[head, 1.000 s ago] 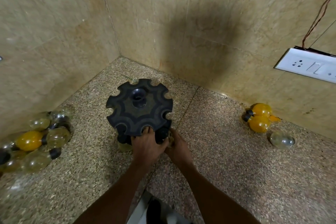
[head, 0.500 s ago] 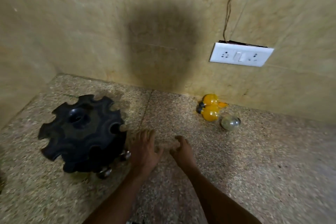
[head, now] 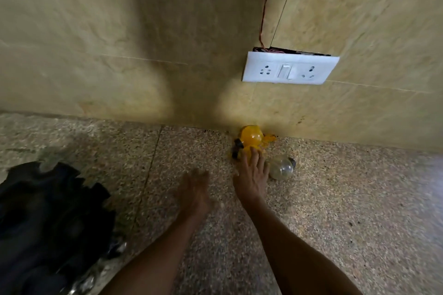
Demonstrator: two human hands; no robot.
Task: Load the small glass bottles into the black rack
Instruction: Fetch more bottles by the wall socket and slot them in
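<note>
Right hand lies flat-fingered on a yellow bottle (left hand blurred, fingers relaxed).

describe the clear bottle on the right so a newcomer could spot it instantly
Find the white switch plate on the wall; on the speckled counter below it, by the wall, lies a cluster of small bottles. The clear bottle lies just right of the right hand. Its neighbours, the yellow bottles, are bright yellow; it alone is colourless.

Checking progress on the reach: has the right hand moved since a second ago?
Yes. The right hand has left the black rack and reached to the yellow bottles at the wall below the socket plate.
</note>
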